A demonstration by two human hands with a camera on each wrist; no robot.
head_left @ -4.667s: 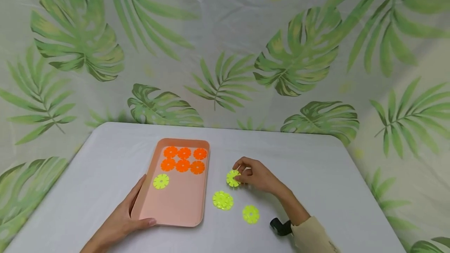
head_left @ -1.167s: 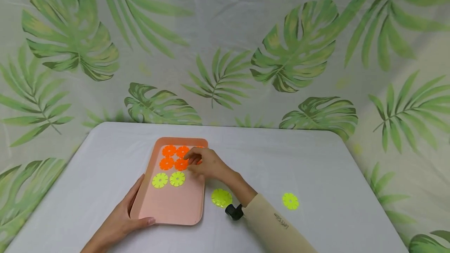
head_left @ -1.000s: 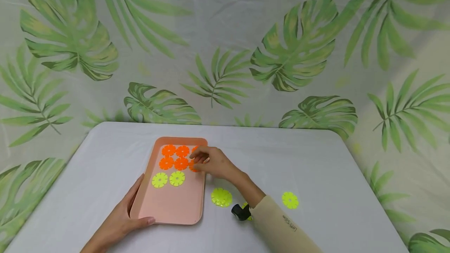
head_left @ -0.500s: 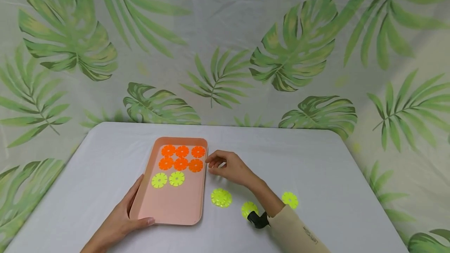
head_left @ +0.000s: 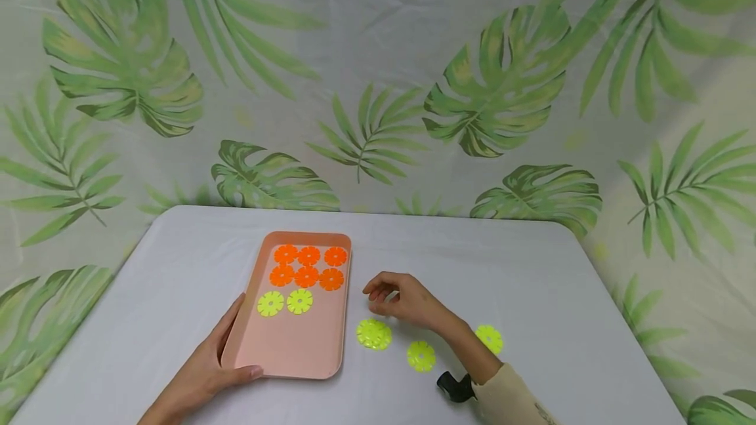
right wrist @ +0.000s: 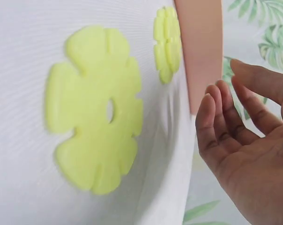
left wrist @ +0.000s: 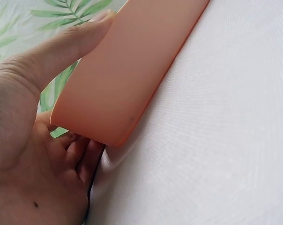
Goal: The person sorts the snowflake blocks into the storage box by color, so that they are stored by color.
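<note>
My left hand grips the pink tray at its near-left corner. In the left wrist view its thumb lies on the tray's rim, with the fingers curled beneath the corner. Two yellow-green notched plastic discs lie side by side in the tray, below two rows of orange notched discs. Right of the tray, my right hand hovers with loosely bent fingers holding nothing. Just below it are a few overlapping yellow-green discs and a single yellow-green disc, which looms large in the right wrist view.
Another yellow-green disc lies farther right, partly behind the right forearm. A black wrist camera sticks out by the beige sleeve. The white-covered table ends at a leaf-printed curtain.
A second yellow-green disc went from my right hand into the tray. That hand then drew back rightward, off the tray. One loose disc now lies farther right. My left hand kept its grip.
</note>
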